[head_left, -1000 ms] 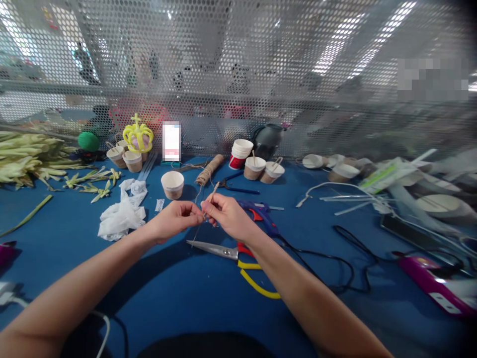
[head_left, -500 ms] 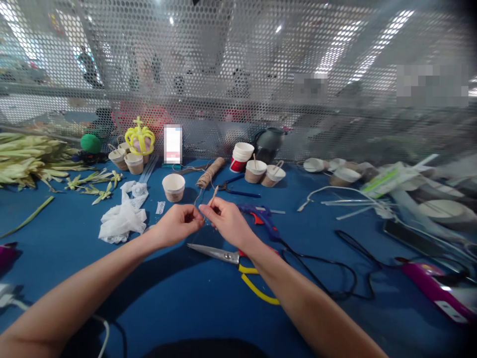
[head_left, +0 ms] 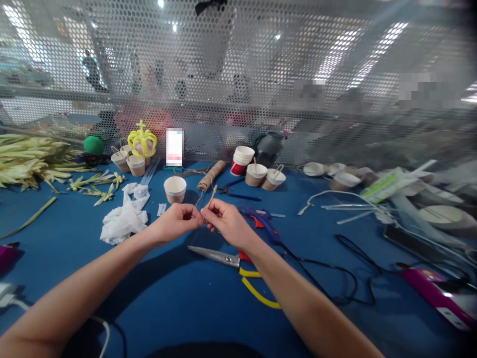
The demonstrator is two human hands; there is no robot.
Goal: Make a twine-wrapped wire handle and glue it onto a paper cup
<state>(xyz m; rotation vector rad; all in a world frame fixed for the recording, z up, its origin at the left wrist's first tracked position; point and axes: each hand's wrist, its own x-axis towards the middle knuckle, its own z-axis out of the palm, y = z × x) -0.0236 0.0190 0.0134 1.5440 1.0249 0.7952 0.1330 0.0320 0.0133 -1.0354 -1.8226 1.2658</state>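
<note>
My right hand (head_left: pixel 227 221) is closed on a thin tan stick (head_left: pixel 212 195), whose tip points up and away. My left hand (head_left: pixel 181 221) touches it fingertip to fingertip, pinching the thin twine (head_left: pixel 198 200). Behind them lies a twine roll (head_left: pixel 211 175). A white-rimmed paper cup (head_left: pixel 175 190) stands beyond my left hand. Scissors with red and yellow handles (head_left: pixel 216 255) lie under my right forearm. A blue glue gun (head_left: pixel 266 221) rests to the right of my right hand, and pliers (head_left: pixel 242 195) lie behind it.
Crumpled white tissue (head_left: pixel 124 222) and pale husks (head_left: pixel 33 156) are on the left. Small cups (head_left: pixel 256 175), a dark jug (head_left: pixel 271 146) and a yellow crown (head_left: pixel 142 141) line the perforated screen (head_left: pixel 208 64). Cables and a magenta power strip (head_left: pixel 434 293) lie on the right.
The view has shifted slightly, so the table items sit a little lower. Both hands keep their pinch, with the fingertips drawn slightly closer together around the stick.
</note>
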